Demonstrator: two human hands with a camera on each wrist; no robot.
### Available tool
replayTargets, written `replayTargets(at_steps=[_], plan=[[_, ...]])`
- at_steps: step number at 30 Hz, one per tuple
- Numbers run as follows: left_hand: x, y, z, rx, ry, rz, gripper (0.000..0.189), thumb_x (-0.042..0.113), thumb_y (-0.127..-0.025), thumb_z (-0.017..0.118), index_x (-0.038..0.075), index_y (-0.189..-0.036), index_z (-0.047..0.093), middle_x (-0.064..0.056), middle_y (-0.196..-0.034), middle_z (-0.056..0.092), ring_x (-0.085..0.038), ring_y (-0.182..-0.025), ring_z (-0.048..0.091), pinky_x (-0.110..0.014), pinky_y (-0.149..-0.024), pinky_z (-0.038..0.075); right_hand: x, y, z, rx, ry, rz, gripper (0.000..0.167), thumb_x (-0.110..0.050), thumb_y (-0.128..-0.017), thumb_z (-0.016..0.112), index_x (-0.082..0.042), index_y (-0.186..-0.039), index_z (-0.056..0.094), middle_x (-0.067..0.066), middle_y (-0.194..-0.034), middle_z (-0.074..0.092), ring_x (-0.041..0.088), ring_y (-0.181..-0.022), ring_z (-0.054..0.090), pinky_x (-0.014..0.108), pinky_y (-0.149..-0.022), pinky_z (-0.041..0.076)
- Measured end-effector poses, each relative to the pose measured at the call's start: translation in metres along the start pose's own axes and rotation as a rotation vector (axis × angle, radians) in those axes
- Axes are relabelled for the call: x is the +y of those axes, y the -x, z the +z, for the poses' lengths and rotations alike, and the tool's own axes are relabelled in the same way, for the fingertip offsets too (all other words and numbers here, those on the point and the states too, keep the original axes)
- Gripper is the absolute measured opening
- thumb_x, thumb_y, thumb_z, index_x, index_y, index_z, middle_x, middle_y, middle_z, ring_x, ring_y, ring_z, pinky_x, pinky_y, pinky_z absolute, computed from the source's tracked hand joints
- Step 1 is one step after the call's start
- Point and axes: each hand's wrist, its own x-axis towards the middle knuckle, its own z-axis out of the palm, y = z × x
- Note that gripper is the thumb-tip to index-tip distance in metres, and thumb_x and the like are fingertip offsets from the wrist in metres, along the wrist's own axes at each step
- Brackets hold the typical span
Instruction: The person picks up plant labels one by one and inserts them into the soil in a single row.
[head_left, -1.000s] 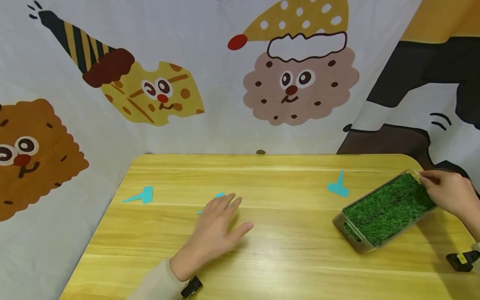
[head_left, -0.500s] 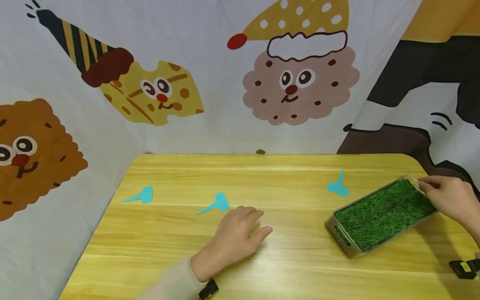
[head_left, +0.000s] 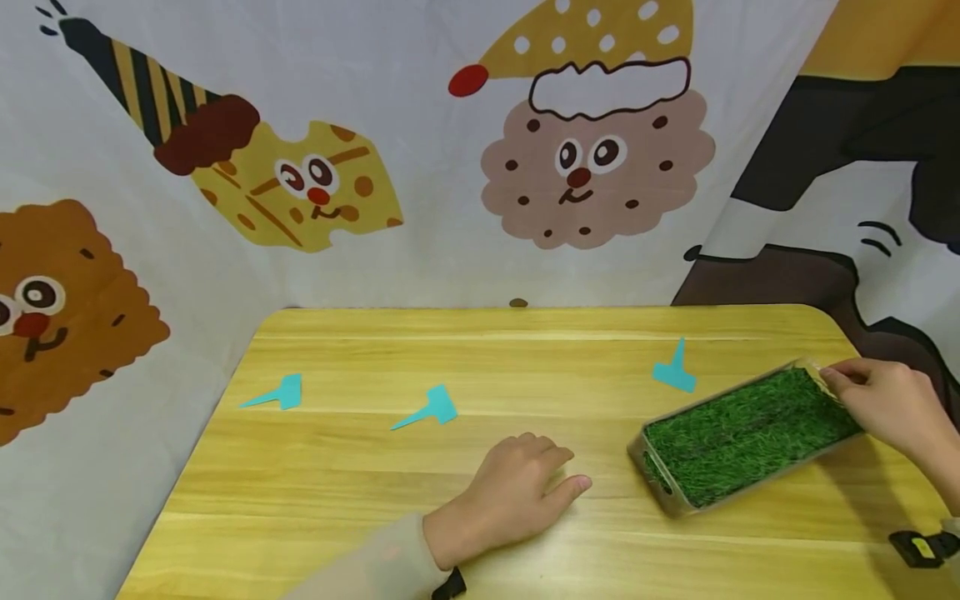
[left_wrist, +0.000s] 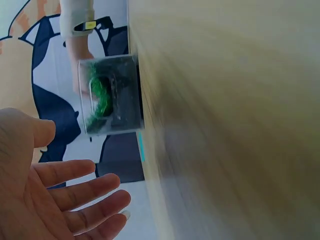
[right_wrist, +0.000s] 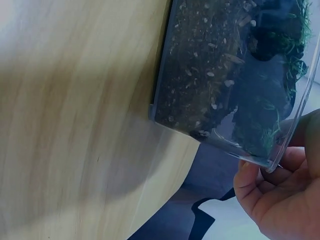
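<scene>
The grass box (head_left: 742, 446) lies at the right of the bench (head_left: 480, 517), its far end pinched in the grip of the right hand (head_left: 885, 404), fingers curled over the clear rim. Three blue tags (head_left: 427, 407) lie loose on the wood, none stuck in the grass, so any planting looks undone. The left hand (head_left: 517, 492) rests palm down mid-bench, near the box's front end, fingers relaxed and holding nothing; the nearest tag is well apart from it
</scene>
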Motion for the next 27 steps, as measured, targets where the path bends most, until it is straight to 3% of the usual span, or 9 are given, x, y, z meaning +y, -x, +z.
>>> replayTargets(at_steps=[8,18,24,27], plan=[[0.01,-0.01,0.004,-0.042,0.059,0.04,0.051,0.044,-0.113,0.043,0.006,-0.125,0.075,-0.003,-0.119,0.075,-0.012,-0.109,0.069,-0.027,-0.095,0.054,-0.009,0.006,0.002,-0.019,-0.006,-0.004,0.036,-0.013,-0.108,0.055,0.022,-0.115,0.062,0.019,-0.077,0.065,0.023,-0.058,0.054,0.036,-0.048,0.035],[0.018,-0.018,0.007,-0.066,0.114,0.028,0.049,0.044,-0.113,0.045,0.007,-0.123,0.076,-0.001,-0.113,0.076,-0.008,-0.103,0.07,-0.024,-0.091,0.055,-0.028,0.017,0.005,-0.015,-0.027,-0.025,0.034,-0.014,-0.106,0.059,0.018,-0.111,0.067,0.013,-0.075,0.067,0.021,-0.057,0.054,0.034,-0.047,0.035],[0.018,-0.018,0.007,-0.07,0.157,0.012,0.045,0.042,-0.112,0.049,0.007,-0.114,0.078,0.0,-0.098,0.076,-0.003,-0.088,0.067,-0.019,-0.08,0.054,-0.038,0.025,0.009,-0.018,-0.041,-0.053,0.03,-0.014,-0.105,0.061,0.015,-0.109,0.07,0.007,-0.073,0.067,0.019,-0.056,0.054,0.033,-0.046,0.035],[0.018,-0.018,0.007,-0.075,0.187,-0.01,0.044,0.043,-0.112,0.048,0.011,-0.102,0.078,0.006,-0.083,0.07,0.001,-0.072,0.06,-0.016,-0.069,0.05,-0.042,0.028,0.011,-0.013,-0.046,-0.066,0.029,-0.013,-0.105,0.062,0.014,-0.107,0.071,0.006,-0.072,0.068,0.018,-0.055,0.054,0.032,-0.045,0.035]])
